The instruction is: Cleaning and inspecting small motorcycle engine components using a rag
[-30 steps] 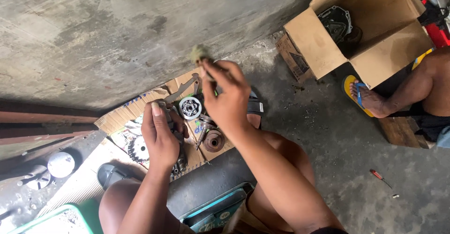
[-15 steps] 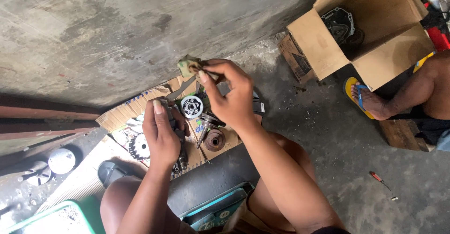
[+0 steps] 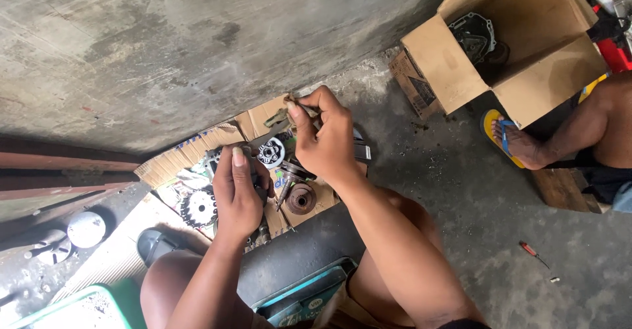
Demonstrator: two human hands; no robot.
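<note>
Grey concrete floor (image 3: pixel 461 191) is filling most of the frame, with a rough concrete wall (image 3: pixel 197 46) rising across the upper left. Nearest the camera, at the bottom edge, the person's bare knees are flanking a teal metal case (image 3: pixel 309 296), and a green crate (image 3: pixel 72 309) is showing in the lower left corner. Just above, the left hand (image 3: pixel 238 194) is curling its fingers tightly around a dark metal part that it is mostly hiding, at centre left of the frame. Beside it, flattened cardboard (image 3: pixel 191 151) is lying on the floor and carrying engine pieces: a toothed sprocket (image 3: pixel 197 207) at the left, a round brown hub (image 3: pixel 301 199) at centre, and a silvery round bearing plate (image 3: pixel 271 152) just above the left hand. Right of that, the right hand (image 3: pixel 326 138) is pinching a small olive-coloured rag (image 3: pixel 284 113) between thumb and fingertips, holding it just above the cardboard's upper edge. Farther right, a small red-handled screwdriver (image 3: pixel 530 251) is lying alone on the floor. Beyond, at the right edge, another person's foot in a yellow sandal (image 3: pixel 501 137) is resting on the floor, and an open cardboard box (image 3: pixel 447 59) in the upper right is holding a dark engine cover (image 3: pixel 473 34).
</note>
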